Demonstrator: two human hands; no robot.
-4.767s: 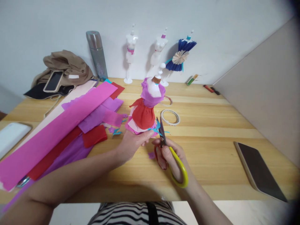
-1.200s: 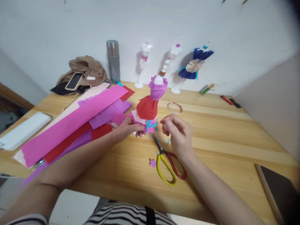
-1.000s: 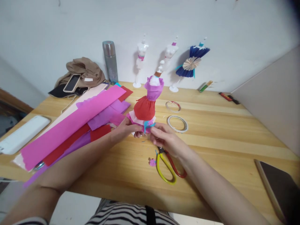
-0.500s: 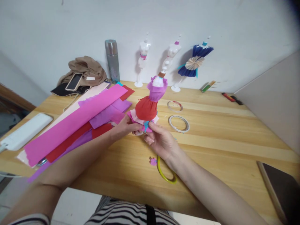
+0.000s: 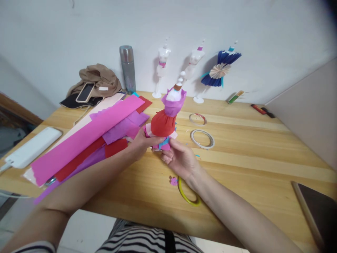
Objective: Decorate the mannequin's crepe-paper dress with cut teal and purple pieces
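A small white mannequin (image 5: 168, 116) wears a purple paper top and a red paper skirt over pink and cream layers. My left hand (image 5: 142, 142) grips its skirt hem from the left. My right hand (image 5: 179, 158) pinches a blue paper piece (image 5: 163, 143) against the lower hem from the right. Yellow-handled scissors (image 5: 187, 191) lie on the wooden table (image 5: 237, 165) under my right wrist, mostly hidden. A small pink paper flower (image 5: 173, 181) lies beside them.
Pink, purple and red paper sheets (image 5: 86, 137) spread to the left. Two tape rolls (image 5: 202, 138) lie right of the mannequin. At the back stand a steel flask (image 5: 127, 68), other mannequins (image 5: 161, 70) and a blue paper dress (image 5: 219, 68). A tablet (image 5: 316, 211) lies at right.
My right hand put the scissors down on the table, then came to the skirt hem and took hold of the blue paper piece. The mannequin now tilts slightly.
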